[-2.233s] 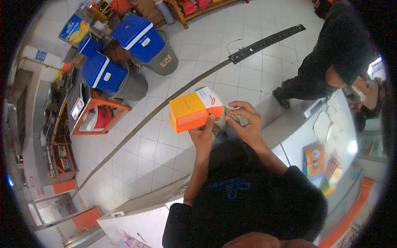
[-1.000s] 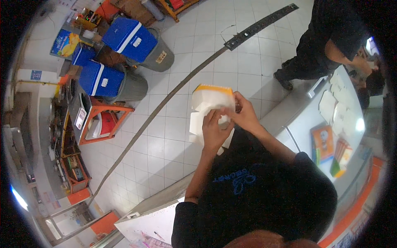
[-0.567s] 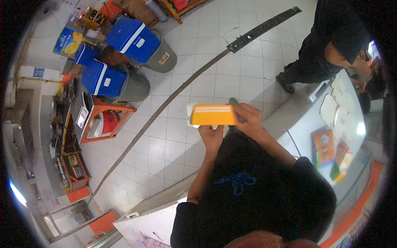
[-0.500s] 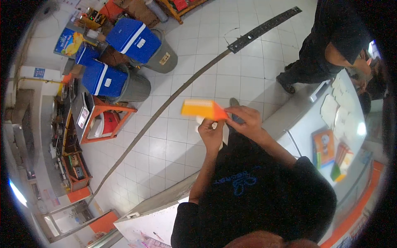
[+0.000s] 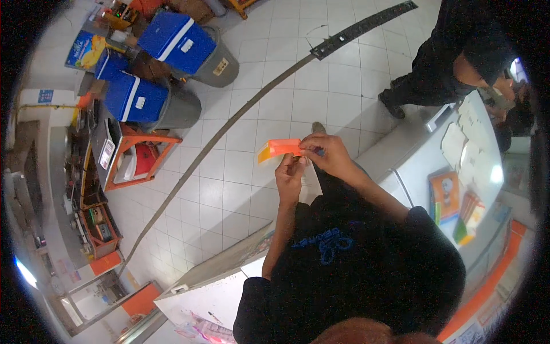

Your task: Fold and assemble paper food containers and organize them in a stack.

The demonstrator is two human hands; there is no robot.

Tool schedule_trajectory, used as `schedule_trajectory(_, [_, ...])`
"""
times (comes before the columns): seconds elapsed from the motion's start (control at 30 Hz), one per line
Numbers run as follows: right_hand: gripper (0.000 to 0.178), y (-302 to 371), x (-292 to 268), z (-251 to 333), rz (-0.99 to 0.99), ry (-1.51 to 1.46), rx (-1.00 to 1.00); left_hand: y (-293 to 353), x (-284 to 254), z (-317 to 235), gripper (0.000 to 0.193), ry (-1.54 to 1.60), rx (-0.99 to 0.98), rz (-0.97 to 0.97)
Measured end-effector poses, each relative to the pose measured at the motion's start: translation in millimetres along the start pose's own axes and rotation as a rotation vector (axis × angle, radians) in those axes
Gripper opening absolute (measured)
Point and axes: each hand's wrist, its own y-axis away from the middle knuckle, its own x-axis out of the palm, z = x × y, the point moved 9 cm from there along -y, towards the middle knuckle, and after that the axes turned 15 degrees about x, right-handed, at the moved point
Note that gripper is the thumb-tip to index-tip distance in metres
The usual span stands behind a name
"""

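Note:
Both my hands are raised in front of my black shirt and work on a small orange and yellow carton (image 5: 283,147). Its orange side faces me, with a yellow end at the left. My right hand (image 5: 329,153) pinches the carton's right end between thumb and fingers. Below that end, my left hand (image 5: 290,176) has its fingers bent and pressed together at the carton's lower edge. The fingers partly cover the carton there. A pale flat sheet shows behind my hands, just above my shirt.
At right, a white freezer-like top (image 5: 418,166) bears white flat pieces (image 5: 455,143), an orange printed pack (image 5: 446,198) and several orange-and-green cartons (image 5: 470,218). Another person (image 5: 441,74) stands beyond it. Blue-lidded grey bins (image 5: 212,63) stand far left. A long dark strip (image 5: 246,106) crosses the tiled floor.
The carton has turned, so its orange side now shows more and its yellow side less. My right hand has shifted slightly left and up. The whole view has shifted a little.

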Motion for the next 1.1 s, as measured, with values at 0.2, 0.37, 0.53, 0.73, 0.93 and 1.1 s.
schedule_trajectory(0.2, [0.012, -2, -1, -3, 0.035, -0.079, 0.015, -1, -4, 0, 0.03, -0.059, 0.061, -0.041])
schedule_trajectory(0.37, [0.014, -4, -1, -2, 0.059, -0.067, 0.02, 0, -11, 1, 0.027, -0.062, 0.099, -0.106])
schedule_trajectory(0.53, [0.016, -4, 0, 9, 0.128, -0.092, -0.073, -2, -15, -5, 0.022, -0.129, 0.123, -0.072])
schedule_trajectory(0.73, [0.017, -8, -2, 2, 0.168, -0.093, 0.061, -8, -11, -5, 0.024, -0.036, 0.07, -0.034])
schedule_trajectory(0.93, [0.015, -5, -3, -2, 0.16, -0.135, 0.1, -13, -8, -13, 0.024, -0.068, 0.111, 0.022])
schedule_trajectory(1.1, [0.014, -3, -6, 6, 0.133, -0.198, 0.049, -13, -12, -19, 0.021, -0.089, 0.104, -0.019])
